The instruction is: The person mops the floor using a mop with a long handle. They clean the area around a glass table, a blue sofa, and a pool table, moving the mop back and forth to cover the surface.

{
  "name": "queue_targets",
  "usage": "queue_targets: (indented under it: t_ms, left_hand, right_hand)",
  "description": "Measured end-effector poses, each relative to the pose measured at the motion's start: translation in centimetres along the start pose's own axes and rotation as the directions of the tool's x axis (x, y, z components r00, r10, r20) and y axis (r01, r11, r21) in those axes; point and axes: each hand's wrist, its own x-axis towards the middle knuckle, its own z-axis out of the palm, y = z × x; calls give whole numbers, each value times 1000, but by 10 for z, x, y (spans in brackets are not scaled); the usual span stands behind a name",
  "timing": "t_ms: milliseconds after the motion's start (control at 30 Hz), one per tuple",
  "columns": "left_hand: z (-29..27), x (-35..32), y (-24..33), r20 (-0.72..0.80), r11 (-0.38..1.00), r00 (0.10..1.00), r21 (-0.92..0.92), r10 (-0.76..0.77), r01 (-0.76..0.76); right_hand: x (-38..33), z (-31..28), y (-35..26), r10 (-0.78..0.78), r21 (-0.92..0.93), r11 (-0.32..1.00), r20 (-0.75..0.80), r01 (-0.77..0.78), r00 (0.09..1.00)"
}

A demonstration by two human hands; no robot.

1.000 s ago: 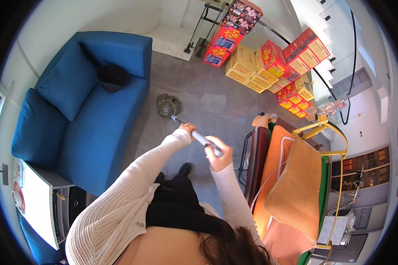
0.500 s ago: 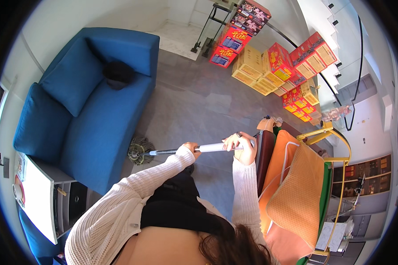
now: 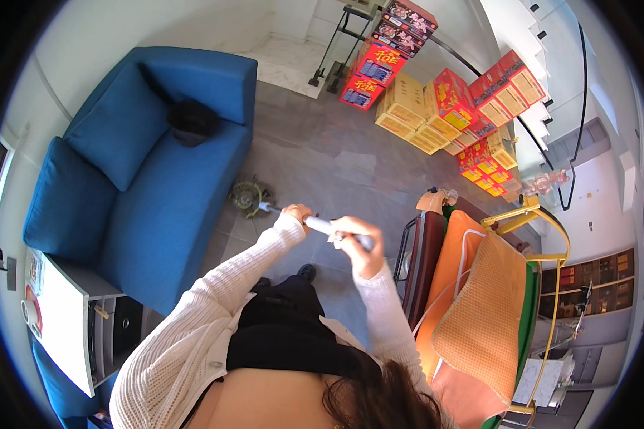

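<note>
A mop (image 3: 320, 225) slants across the floor in front of me, its stringy grey-green head (image 3: 249, 198) on the tiles beside the sofa's front edge. My left hand (image 3: 295, 212) is wrapped round the lower part of the handle, close to the head. Higher up, my right hand (image 3: 360, 246) grips the white upper end, fingers curled over it. Both forearms are in light knitted sleeves.
A blue sofa (image 3: 161, 193) with a black hat (image 3: 192, 123) stands left. Stacked cartons (image 3: 445, 107) line the stairs at far right. A yellow-framed rack with orange padding (image 3: 472, 300) is close on my right. A white cabinet (image 3: 64, 307) stands near left.
The mop head has moved away from me and slightly right along the sofa. My right hand has come left and nearer my body; my left hand has shifted a little farther out.
</note>
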Motion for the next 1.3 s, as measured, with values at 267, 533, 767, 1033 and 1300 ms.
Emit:
queue_targets:
  t_ms: [267,533,767,1033,1300]
  left_hand:
    - [10,20,-99,199,997,978,63,-66,55]
    - [36,1,-70,-6,989,990,-50,139,-139]
    - [3,-5,26,275,986,961,154,23,-67]
    - [-34,-38,117,485,996,874,87,-44,2]
    - [-26,-37,128,617,998,785,-15,61,-66]
  right_hand:
    - [-35,71,106,-83,-364,917,225,163,971]
    - [-31,46,71,-164,-356,922,1,154,986]
    - [-31,10,10,-98,4,995,-231,102,968]
    - [-33,-32,-56,-36,184,979,-258,85,965]
    - [-54,-35,-72,-82,104,989,-172,101,982]
